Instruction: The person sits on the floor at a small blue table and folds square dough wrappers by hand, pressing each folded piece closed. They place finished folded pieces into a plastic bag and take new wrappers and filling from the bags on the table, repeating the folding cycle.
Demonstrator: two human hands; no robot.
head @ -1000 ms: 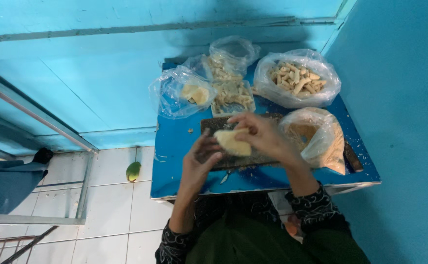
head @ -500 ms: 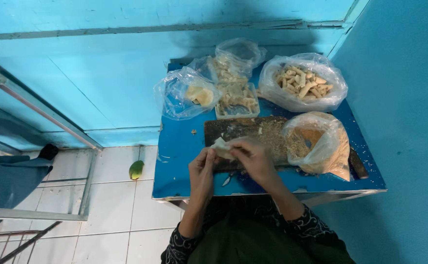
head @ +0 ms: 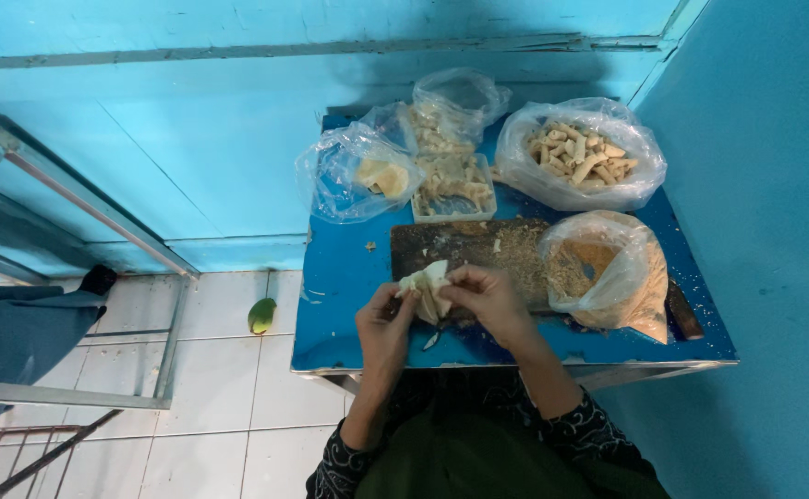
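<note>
**Pale folded wrapper, held in both hands over the surface**

- Left hand [head: 384, 319]: fingers curled shut on the left edge of the pale wrapper [head: 428, 285], from below and the side.
- Pale wrapper: thin, soft, cream-coloured sheet, folded to a rough wedge; lies between the two sets of fingers, touching both, its point rising up and away from the body. Both hands are equally near; it hangs just above the near edge of the dark board [head: 478, 249].
- Right hand [head: 486, 296]: fingers pinched closed on the wrapper's right edge.
- Beyond the fingers, left to right: clear bag with pale pieces [head: 358, 174]; square tub of crumbly filling [head: 452, 185]; bag of short beige sticks [head: 580, 152]; bag of fine tan crumbs [head: 608, 268].
- Surface [head: 344, 305]: blue, glossy, flecked with crumbs.
</note>
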